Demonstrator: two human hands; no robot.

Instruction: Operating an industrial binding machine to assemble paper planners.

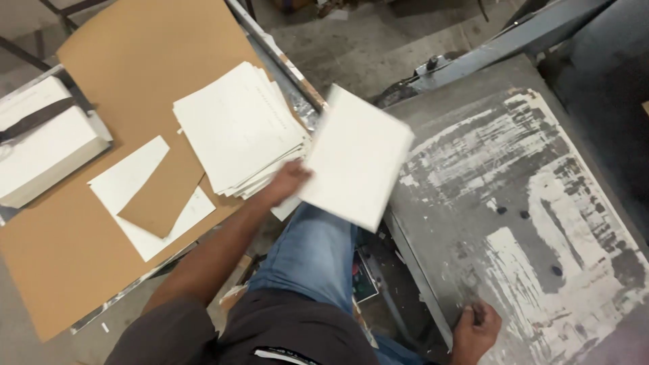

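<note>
Metal table [514, 223]: worn grey top with scraped white patches; your right hand [476, 331] rests at its near edge, fingers curled loosely, gripping nothing I can see.
Cardboard sheet [74, 257]: it overhangs its support, so a knock could tip what lies on it.
Fanned pile [236, 128]: white sheets splayed beside the gap; a brush of your arm could slide them off.
Carried stack [357, 155]: your left hand [287, 182] pinches 1 corner only, in mid-air between the 2 surfaces; it could sag or slip.
Containers: none visible; the strapped white bundle [40, 145] at far left lies open.
</note>
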